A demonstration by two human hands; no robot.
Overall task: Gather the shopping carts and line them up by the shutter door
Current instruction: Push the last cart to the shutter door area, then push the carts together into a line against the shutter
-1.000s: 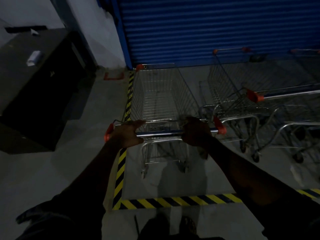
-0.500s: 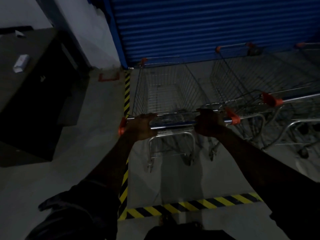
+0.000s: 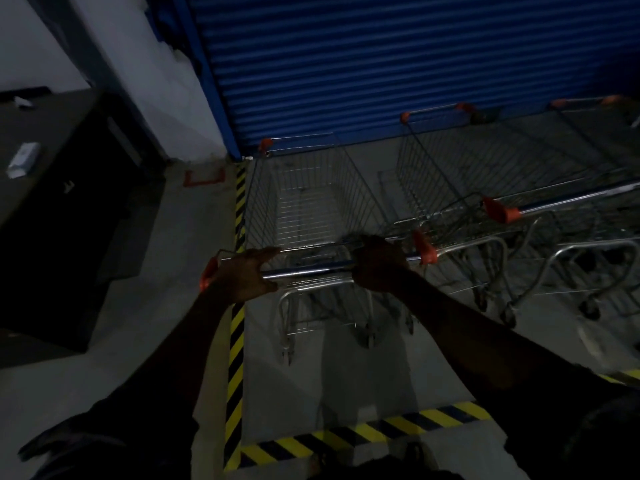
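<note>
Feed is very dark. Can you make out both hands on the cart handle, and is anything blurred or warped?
Head view: dim, yet left hand and right hand show on the cart handle, whose chrome glints; head view: cabinet at left nearly black; shutter door leans from wide-angle distortion; carts at right edge look soft.

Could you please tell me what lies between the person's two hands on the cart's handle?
In the head view, only a bare stretch of the chrome handle bar lies between the left hand and the right hand; nothing else is there.
</note>
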